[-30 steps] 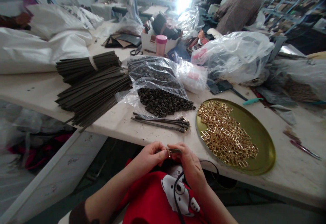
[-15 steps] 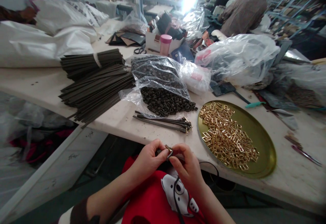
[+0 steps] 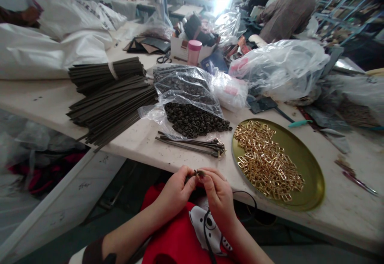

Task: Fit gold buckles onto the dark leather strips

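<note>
Just off the table's front edge, my left hand (image 3: 181, 185) and my right hand (image 3: 218, 192) meet fingertip to fingertip. A dark narrow strap (image 3: 201, 173) is pinched between them, most of it hidden by the fingers. A tiny bit of gold metal shows beside it. Beyond my hands lie a few dark straps (image 3: 189, 146) with gold buckles at their right ends. To the right stands a round olive-gold tray (image 3: 313, 180) holding a heap of gold rectangular buckles (image 3: 270, 160). Small dark loops (image 3: 195, 122) spill from a clear plastic bag (image 3: 186, 84).
Bundles of dark straps (image 3: 111, 100) lie on the left of the table (image 3: 39, 104). White sacks (image 3: 54, 52), a pink-lidded cup (image 3: 194, 52) and plastic bags (image 3: 279, 70) fill the back. A teal-handled tool (image 3: 300, 123) rests at right. A person (image 3: 285, 12) is at work far behind.
My right fingers have closed in on the strap and moved against my left fingertips. The gold buckle that showed between my hands is now mostly covered.
</note>
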The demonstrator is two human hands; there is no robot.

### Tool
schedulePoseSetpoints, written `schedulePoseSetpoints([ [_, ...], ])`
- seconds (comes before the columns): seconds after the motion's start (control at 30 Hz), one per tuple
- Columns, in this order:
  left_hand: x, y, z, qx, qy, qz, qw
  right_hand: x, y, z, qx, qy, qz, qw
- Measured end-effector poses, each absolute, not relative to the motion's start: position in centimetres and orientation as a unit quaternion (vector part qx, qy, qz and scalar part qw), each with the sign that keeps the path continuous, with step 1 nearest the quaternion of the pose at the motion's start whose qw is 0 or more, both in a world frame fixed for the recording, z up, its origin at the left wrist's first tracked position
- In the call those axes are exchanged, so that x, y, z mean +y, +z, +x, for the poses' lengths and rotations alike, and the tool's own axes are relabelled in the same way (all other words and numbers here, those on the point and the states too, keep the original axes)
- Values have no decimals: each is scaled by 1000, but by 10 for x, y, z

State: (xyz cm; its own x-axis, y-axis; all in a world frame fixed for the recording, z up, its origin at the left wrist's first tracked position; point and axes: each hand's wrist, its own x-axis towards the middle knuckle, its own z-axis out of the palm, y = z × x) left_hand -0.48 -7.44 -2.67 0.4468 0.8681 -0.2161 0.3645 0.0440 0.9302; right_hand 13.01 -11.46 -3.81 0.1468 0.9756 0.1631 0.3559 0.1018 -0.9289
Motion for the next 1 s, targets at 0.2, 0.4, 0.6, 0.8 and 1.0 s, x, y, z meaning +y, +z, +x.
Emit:
schedulePoseSetpoints([
  [0.2,-73,-26,-3,458,215,660,556,-113,-41,132,-537,354,-585,495],
  [0.4,-71,-30,0,486,211,656,538,-113,-39,133,-564,313,-599,474],
  [0.6,-69,-34,-1,490,191,684,506,-111,-45,134,-572,366,-578,453],
  [0.8,-68,-28,-5,459,173,697,523,-106,-36,140,-569,459,-522,440],
  [1.0,-68,-24,-9,439,141,701,544,-102,-27,146,-597,481,-520,376],
])
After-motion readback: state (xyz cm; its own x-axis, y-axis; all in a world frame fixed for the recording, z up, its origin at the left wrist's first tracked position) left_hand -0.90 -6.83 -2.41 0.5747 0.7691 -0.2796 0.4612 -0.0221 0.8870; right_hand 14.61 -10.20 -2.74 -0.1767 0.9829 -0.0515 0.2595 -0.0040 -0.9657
